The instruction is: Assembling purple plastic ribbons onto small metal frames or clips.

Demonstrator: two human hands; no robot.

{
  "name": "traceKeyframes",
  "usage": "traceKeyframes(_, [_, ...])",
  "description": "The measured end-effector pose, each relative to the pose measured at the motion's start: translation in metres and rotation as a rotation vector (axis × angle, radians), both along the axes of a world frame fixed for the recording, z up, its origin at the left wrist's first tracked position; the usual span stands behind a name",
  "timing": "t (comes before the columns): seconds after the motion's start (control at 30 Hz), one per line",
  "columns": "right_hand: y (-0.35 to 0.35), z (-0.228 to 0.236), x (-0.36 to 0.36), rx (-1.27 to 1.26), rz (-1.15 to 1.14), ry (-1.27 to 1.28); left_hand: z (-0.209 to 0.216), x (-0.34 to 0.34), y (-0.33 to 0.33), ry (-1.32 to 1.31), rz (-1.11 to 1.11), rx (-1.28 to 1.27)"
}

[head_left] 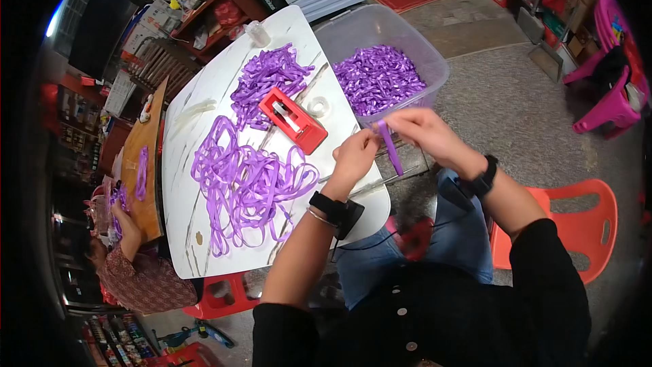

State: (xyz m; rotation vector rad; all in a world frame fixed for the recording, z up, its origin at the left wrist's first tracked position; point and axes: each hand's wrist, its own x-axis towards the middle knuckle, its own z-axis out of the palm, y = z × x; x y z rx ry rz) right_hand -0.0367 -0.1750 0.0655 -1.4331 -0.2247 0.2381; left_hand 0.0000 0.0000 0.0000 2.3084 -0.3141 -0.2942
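Left hand (354,158) and right hand (432,134) pinch purple strip (392,152), right of centre. Short pieces (380,80) in bin (380,26), upper centre, look done; loose ribbon (255,178), centre-left, looks pending.

Counter (299,27): white, dark grey marble veining. Ribbon tangle (255,183), near edge: purple. Ribbon pile (265,78), far edge: purple. Tape dispenser (309,134): red. Held strip (390,149): purple. Bin (429,61), beyond right edge: translucent grey; contents (380,78) purple.
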Motion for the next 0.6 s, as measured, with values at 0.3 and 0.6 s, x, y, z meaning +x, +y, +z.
traceKeyframes(0.3, [0.017, -0.055, 0.044, 0.106, -0.005, 0.309, 0.017, -0.007, 0.004, 0.119, 0.043, -0.089])
traceKeyframes(0.6, [0.004, -0.104, 0.026, -0.05, 0.091, 0.501, 0.009, -0.004, 0.004, 0.062, -0.016, -0.145])
